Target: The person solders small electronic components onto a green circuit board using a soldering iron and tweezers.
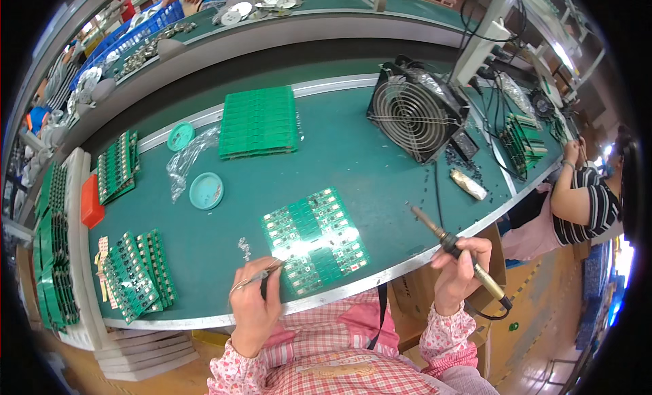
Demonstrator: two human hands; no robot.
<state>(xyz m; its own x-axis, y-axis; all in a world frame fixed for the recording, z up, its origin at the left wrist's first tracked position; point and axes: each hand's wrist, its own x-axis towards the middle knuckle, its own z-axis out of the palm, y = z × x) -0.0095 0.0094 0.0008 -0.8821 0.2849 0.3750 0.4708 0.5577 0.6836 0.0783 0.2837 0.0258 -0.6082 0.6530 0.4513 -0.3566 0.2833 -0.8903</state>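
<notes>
A green circuit board panel (316, 240) with rows of small white and dark parts lies flat near the front edge of the green bench. At its left side my left hand (255, 301) is closed on metal tweezers (260, 276), whose tips reach the panel's edge. My right hand (459, 275) grips a soldering iron (468, 259) over the bench's front edge, its tip pointing up and left, apart from the panel. Beside the panel is a small scatter of tiny parts (244, 247). Whether the tweezers pinch a part is too small to tell.
A stack of bare green boards (258, 122) stands at the back, with a black fan (415, 116) to its right. Teal dishes, one being the round dish (206, 191), and assembled boards (139, 273) sit left. A wrapped roll (468, 184) lies right; a co-worker (585, 198) sits beyond.
</notes>
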